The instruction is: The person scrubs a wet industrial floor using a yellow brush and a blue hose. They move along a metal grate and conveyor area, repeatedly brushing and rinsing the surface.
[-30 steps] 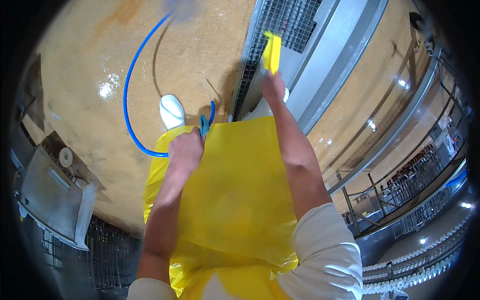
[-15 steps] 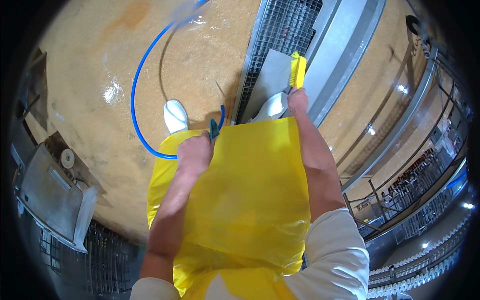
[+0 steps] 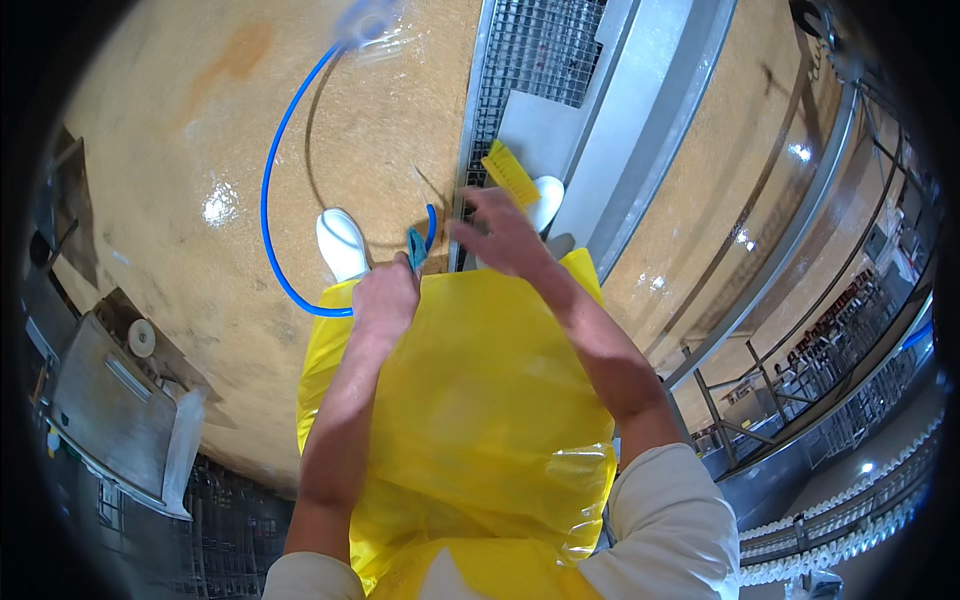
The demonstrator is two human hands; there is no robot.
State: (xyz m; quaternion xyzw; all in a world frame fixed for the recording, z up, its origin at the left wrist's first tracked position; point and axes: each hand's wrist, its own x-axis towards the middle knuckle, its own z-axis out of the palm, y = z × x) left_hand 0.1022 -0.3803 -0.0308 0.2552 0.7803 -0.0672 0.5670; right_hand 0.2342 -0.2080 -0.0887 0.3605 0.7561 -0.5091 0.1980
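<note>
My left hand (image 3: 386, 296) is closed round a blue hose (image 3: 268, 200), in front of the yellow apron. A teal handle piece (image 3: 416, 248) sticks up beside the fingers, and a short hose end points away from it. My right hand (image 3: 508, 232) is open, its fingers spread toward the left, to the right of the hose end. Just beyond it a yellow brush (image 3: 511, 172) shows tilted over the drain channel, bristles toward the far left. Whether the brush still touches anything is hard to tell.
A metal drain grate (image 3: 535, 45) and a grey plate (image 3: 542, 125) run beside a long metal ledge (image 3: 625, 120). White boots (image 3: 342, 243) stand on the wet tan floor (image 3: 170, 200). Metal railing (image 3: 770, 300) is at right; a metal cabinet (image 3: 110, 400) stands at left.
My right hand has let go of the yellow brush and moved left, toward the hose end. The brush has moved left and turned. My left hand keeps hold of the hose.
</note>
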